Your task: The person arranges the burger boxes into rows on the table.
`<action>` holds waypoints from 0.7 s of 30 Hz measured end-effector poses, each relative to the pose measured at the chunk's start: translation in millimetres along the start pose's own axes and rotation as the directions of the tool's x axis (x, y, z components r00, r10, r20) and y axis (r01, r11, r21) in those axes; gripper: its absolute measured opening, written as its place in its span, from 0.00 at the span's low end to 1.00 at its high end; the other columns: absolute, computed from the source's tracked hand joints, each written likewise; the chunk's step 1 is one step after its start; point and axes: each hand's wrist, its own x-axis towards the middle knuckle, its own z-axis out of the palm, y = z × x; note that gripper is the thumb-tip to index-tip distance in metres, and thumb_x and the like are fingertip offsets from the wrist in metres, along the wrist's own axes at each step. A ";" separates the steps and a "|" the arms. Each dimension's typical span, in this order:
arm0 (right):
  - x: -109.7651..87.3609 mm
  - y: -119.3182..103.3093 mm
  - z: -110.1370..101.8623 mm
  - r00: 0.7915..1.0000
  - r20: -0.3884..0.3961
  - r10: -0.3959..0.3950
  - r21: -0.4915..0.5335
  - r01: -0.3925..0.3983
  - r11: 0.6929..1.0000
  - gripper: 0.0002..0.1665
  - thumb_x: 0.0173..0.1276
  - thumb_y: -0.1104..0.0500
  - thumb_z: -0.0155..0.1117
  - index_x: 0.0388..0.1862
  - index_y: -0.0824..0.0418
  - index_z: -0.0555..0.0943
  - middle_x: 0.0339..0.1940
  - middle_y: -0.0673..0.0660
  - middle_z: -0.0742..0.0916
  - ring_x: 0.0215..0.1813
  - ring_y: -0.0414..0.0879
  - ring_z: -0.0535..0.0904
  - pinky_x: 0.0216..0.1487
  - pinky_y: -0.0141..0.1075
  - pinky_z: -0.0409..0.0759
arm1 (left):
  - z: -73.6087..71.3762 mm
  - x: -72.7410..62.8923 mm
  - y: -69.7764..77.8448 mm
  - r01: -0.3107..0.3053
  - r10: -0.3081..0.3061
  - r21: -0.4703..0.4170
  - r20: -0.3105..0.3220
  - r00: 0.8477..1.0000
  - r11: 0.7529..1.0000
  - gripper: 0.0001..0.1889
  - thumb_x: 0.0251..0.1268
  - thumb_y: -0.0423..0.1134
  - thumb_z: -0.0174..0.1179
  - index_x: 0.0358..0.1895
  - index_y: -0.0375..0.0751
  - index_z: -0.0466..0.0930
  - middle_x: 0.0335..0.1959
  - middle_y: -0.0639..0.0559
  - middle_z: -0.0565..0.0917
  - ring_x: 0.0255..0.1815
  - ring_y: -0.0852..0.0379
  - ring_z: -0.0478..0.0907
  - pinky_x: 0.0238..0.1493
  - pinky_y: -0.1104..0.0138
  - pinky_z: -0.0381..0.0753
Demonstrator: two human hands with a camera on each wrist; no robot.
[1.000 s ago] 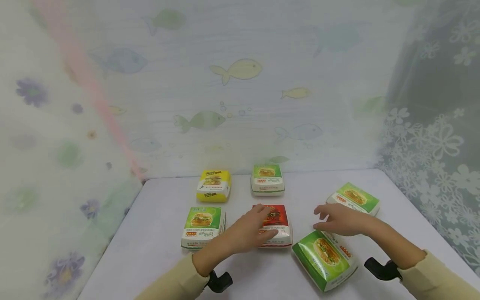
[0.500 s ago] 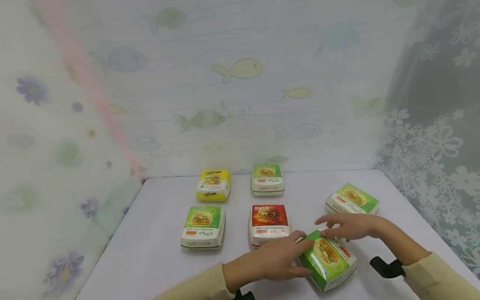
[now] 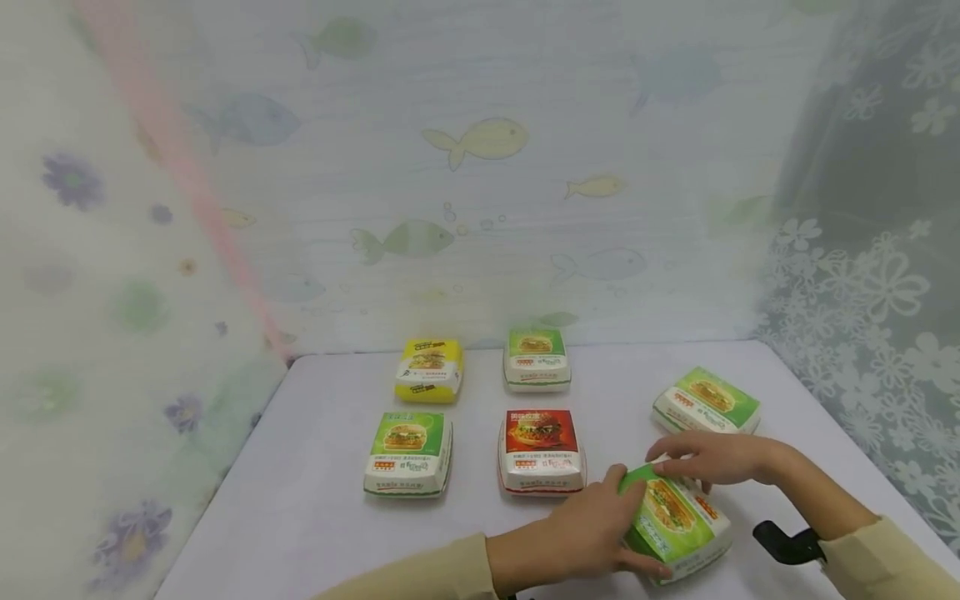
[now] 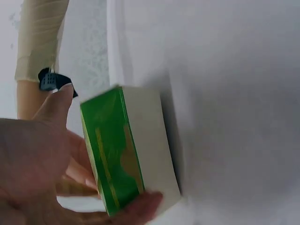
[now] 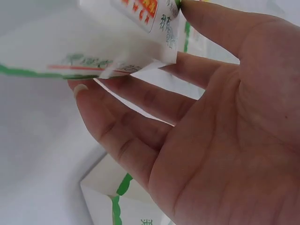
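Observation:
A green and white burger box [image 3: 678, 521] with a sandwich picture on its lid sits turned at an angle, front right. My left hand [image 3: 588, 529] grips its left side, fingers by the far corner and thumb along the near face; the left wrist view has a fingertip against the edge of the box [image 4: 147, 136]. On the far right side, my right hand [image 3: 723, 458] holds it. The right wrist view reveals that thumb on the top corner of the box [image 5: 126, 37], with fingers under its bottom edge. Left of both hands stands a red and white burger box [image 3: 542, 454].
Behind my right hand lies another green burger box [image 3: 708, 400], also angled. Farther left on the white tabletop [image 3: 315, 467] are a green box [image 3: 407, 454], a yellow box [image 3: 429, 371] and a back green box [image 3: 536, 358]. Patterned curtains [image 3: 480, 208] surround the table.
My left hand has come from over the red box, rightward to the front green box. My right hand has moved down onto the same box, which has shifted slightly right.

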 end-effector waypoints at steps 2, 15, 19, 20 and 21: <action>-1.1 1.5 0.5 1.000 0.006 0.009 0.008 -0.009 1.000 0.24 0.79 0.48 0.59 0.65 0.61 0.78 0.60 0.60 0.81 0.48 0.52 0.76 0.41 0.47 0.81 | 3.2 2.4 8.0 0.050 -0.050 0.049 0.002 0.999 0.998 0.54 0.49 0.79 0.63 0.78 0.57 0.58 0.70 0.53 0.68 0.44 0.59 0.81 0.36 0.69 0.82; -16.3 11.8 -9.4 0.999 -0.027 0.037 -0.037 -0.038 0.999 0.23 0.80 0.48 0.57 0.61 0.63 0.79 0.47 0.56 0.82 0.44 0.51 0.77 0.40 0.47 0.80 | -14.2 16.1 -4.8 -0.080 0.086 0.114 -0.052 0.995 0.990 0.25 0.66 0.58 0.68 0.61 0.56 0.76 0.59 0.57 0.75 0.36 0.69 0.74 0.27 0.76 0.73; -19.4 10.6 -13.8 0.998 -0.048 0.040 -0.072 -0.044 0.996 0.20 0.80 0.48 0.57 0.55 0.62 0.81 0.44 0.55 0.82 0.44 0.51 0.78 0.39 0.46 0.80 | -21.0 19.4 -10.8 -0.048 0.059 0.130 -0.083 0.995 0.990 0.19 0.68 0.47 0.68 0.59 0.55 0.78 0.55 0.59 0.77 0.36 0.68 0.74 0.27 0.76 0.73; -19.9 10.0 -14.1 0.997 -0.051 0.049 -0.079 -0.053 0.996 0.19 0.80 0.48 0.57 0.54 0.62 0.82 0.43 0.55 0.82 0.43 0.51 0.78 0.39 0.46 0.80 | -21.1 19.7 -11.4 -0.040 0.051 0.130 -0.085 0.995 0.991 0.18 0.69 0.45 0.67 0.60 0.55 0.78 0.56 0.59 0.78 0.37 0.68 0.75 0.28 0.75 0.74; -20.8 9.0 -14.1 0.997 -0.054 0.052 -0.085 -0.057 0.995 0.19 0.80 0.48 0.56 0.52 0.61 0.82 0.42 0.55 0.82 0.43 0.51 0.78 0.38 0.46 0.79 | -20.5 19.8 -11.4 -0.033 0.045 0.126 -0.087 0.995 0.991 0.19 0.70 0.44 0.66 0.61 0.55 0.78 0.58 0.58 0.78 0.40 0.67 0.77 0.29 0.75 0.75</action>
